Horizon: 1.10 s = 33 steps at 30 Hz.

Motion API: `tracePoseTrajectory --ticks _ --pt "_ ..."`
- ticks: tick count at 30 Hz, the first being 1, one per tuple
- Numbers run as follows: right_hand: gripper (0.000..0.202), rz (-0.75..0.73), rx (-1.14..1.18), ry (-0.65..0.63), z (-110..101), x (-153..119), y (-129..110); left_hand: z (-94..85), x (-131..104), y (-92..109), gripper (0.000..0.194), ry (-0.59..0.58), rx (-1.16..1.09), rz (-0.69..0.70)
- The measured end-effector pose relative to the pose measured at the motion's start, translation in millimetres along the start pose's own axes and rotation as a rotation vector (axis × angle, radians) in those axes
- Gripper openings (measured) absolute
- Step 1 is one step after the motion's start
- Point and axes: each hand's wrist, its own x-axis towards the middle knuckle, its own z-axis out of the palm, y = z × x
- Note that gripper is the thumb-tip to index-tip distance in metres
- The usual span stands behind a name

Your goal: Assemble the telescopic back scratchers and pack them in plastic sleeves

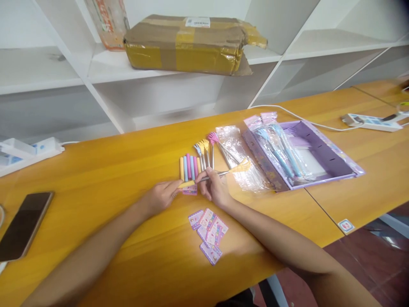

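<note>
Spanning both hands, one yellow scratcher (238, 167) is held over the middle of the counter (134, 170). The left hand (161, 197) has its grip pinched closed on the yellow handle; the right hand (217, 187) has its grip closed around the metal rod. Just beyond lie other scratchers (188, 166), too overlapped to count surely. About six cards (209, 229) lie loosely piled on the near side. At right, two wrapped blue scratchers (283, 155) lie across one purple box (332, 155).
</note>
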Motion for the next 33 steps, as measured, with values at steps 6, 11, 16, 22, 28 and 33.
tracePoseTrajectory --ticks 6,11,16,22,28,33 --pt "0.071 -0.123 -0.132 -0.057 -19 11 -18 -9.4 6 6 0.041 -0.061 -0.154 -0.201" --pt "0.07 -0.331 -0.112 0.152 -48 29 -33 -19.2 16 9 0.04 -0.175 -0.213 -0.297" --pt "0.065 -0.279 -0.079 0.095 -43 31 -24 -16.7 16 7 0.04 -0.178 -0.229 -0.338" --pt "0.066 -0.269 -0.072 0.057 -29 20 -20 -15.9 14 4 0.042 -0.176 -0.235 -0.352" --pt "0.067 -0.231 -0.054 0.002 -14 12 -7 -18.0 17 8 0.042 -0.172 -0.249 -0.314" --pt "0.067 -0.214 -0.036 -0.012 -7 8 5 -15.0 13 6 0.039 -0.175 -0.257 -0.289"
